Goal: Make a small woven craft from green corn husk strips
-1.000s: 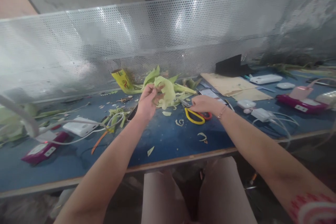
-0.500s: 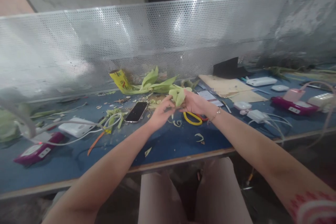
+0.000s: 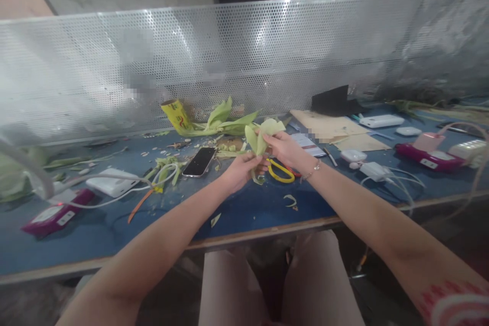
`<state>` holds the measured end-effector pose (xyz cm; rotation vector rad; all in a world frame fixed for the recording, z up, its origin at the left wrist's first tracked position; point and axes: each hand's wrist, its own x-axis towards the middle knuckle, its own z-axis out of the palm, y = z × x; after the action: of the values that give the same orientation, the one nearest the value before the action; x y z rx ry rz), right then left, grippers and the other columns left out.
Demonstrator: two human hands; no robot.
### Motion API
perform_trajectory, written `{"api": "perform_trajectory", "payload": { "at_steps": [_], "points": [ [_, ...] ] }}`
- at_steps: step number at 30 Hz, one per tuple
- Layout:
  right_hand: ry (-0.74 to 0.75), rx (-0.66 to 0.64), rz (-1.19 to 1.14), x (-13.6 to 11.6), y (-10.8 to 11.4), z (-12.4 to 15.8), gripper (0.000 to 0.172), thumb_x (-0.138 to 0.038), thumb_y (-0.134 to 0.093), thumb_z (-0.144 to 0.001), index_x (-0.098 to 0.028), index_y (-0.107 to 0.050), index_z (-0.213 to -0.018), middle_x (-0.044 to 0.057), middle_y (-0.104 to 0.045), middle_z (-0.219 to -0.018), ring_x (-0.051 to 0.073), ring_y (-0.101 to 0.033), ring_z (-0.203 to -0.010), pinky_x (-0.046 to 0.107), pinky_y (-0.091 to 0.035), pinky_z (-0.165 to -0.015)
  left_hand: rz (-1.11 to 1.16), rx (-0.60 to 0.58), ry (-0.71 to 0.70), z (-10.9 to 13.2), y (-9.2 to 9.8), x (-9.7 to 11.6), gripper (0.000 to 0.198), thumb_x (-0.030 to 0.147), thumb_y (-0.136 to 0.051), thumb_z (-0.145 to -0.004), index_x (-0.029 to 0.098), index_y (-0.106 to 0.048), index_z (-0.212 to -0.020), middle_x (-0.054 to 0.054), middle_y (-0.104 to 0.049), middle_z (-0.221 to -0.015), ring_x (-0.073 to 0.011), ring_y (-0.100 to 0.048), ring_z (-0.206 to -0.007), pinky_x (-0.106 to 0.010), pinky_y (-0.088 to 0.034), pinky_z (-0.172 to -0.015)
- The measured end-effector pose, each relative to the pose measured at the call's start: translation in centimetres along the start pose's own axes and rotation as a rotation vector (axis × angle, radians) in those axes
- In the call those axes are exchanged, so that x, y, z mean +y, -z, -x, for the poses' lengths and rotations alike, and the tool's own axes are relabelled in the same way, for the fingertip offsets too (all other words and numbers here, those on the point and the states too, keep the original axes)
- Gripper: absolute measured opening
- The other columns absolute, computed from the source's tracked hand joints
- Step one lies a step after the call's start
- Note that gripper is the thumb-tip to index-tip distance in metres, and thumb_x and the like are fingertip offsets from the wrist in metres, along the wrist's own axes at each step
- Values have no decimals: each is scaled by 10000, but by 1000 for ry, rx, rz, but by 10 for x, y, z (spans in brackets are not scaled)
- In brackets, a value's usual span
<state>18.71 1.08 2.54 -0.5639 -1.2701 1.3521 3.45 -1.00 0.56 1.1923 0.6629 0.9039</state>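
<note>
Between my hands is a flower-shaped bunch of pale green leaves (image 3: 260,138), which look like corn husk, its petals spread upward. My left hand (image 3: 244,169) is closed round its lower end, thumb and fingers pinched together. From the right, my right hand (image 3: 281,146) pinches one of the petals. Yellow-handled scissors (image 3: 281,172) lie on the table just below my right hand, partly covered by it. Behind the bunch, larger green leaves (image 3: 221,121) lie beside a yellow tube (image 3: 178,116).
A phone (image 3: 198,161) lies left of my hands on the blue table (image 3: 237,219), among leaf scraps. Purple power strips (image 3: 57,213) with cables stand at both sides. Brown paper sheets (image 3: 332,125) are at the back right. A perforated metal screen (image 3: 229,56) runs along the back.
The leaf bunch now stands more upright with its petals showing wider. My left hand has moved down and slightly right to its lower end; my right hand has shifted slightly right.
</note>
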Motion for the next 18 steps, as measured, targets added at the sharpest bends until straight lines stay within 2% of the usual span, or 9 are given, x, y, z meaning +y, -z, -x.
{"api": "perform_trajectory", "payload": {
  "at_steps": [4,8,11,13,16,18],
  "points": [
    [-11,-16,24,0,-1,2,305,-417,-704,-687,-175,-650,-865,26,-688,-800,134,-621,-686,256,-509,-613,-29,49,7,-1,-1,0,194,279,-731,-713,120,-669,-805,-59,-698,-711,-110,-635,-628,-234,-492,-642],
    [-31,25,43,-1,-1,2,335,-440,-737,-639,-172,-638,-813,44,-682,-796,166,-637,-740,282,-526,-637,-55,191,-91,-6,0,-1,194,267,-741,-698,128,-617,-750,-42,-700,-707,-101,-630,-594,-246,-499,-637],
    [-34,158,106,-2,-1,1,333,-456,-741,-628,-170,-623,-753,54,-676,-770,164,-627,-692,276,-515,-588,-87,306,-176,-10,3,-3,247,271,-761,-663,143,-553,-700,-29,-695,-680,-107,-629,-574,-262,-504,-633],
    [-32,263,174,-4,-1,2,331,-498,-689,-676,-177,-609,-696,48,-656,-689,152,-600,-598,278,-500,-545,-121,355,-200,-11,6,-4,281,283,-766,-644,150,-523,-690,-35,-696,-676,-120,-633,-573,-270,-505,-618],
    [9,378,353,-6,0,4,394,-535,-571,-770,-185,-565,-589,13,-552,-495,124,-502,-434,278,-450,-466,-219,392,-243,-11,10,-6,288,320,-740,-661,157,-509,-714,-39,-696,-689,-111,-604,-535,-251,-471,-554],
    [95,406,489,-9,0,8,408,-509,-540,-798,-190,-529,-543,-15,-478,-426,108,-450,-390,267,-413,-442,-294,403,-285,-12,13,-7,280,336,-706,-691,168,-483,-712,-27,-685,-678,-88,-554,-493,-227,-416,-504]
  ]
}}
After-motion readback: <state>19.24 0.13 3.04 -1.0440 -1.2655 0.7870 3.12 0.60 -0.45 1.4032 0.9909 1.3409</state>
